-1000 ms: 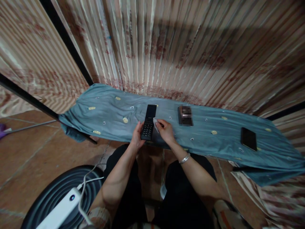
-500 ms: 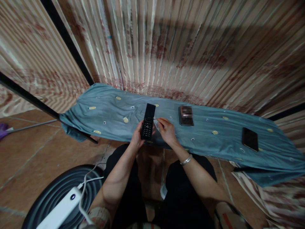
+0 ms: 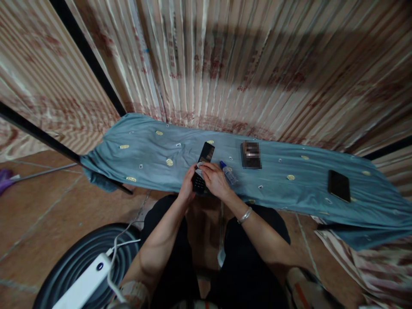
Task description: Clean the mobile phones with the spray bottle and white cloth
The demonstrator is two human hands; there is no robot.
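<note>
A black flip phone [image 3: 206, 152], unfolded with screen half and keypad showing, is gripped by my left hand [image 3: 187, 183] along its left side. Over the hinge and upper keys, my right hand [image 3: 215, 178] pinches a small whitish cloth or tissue [image 3: 200, 166] against the phone. The right fingers cover part of the keypad. Just right of that hand lies a clear little bottle [image 3: 229, 174] with a blue cap on the cloth-covered bench [image 3: 151, 159].
A dark box [image 3: 251, 155], partly blurred, and a black smartphone [image 3: 339, 186] lie farther right on the bench. A white power bank [image 3: 82, 283] with a cable rests on a round black ridged stool [image 3: 51, 266] at lower left. Black poles [image 3: 93, 60] rise at left.
My right hand has moved left from the phone's edge onto its hinge and keys with the whitish piece. The phone tilts more to the right. The blue-capped bottle has come into view.
</note>
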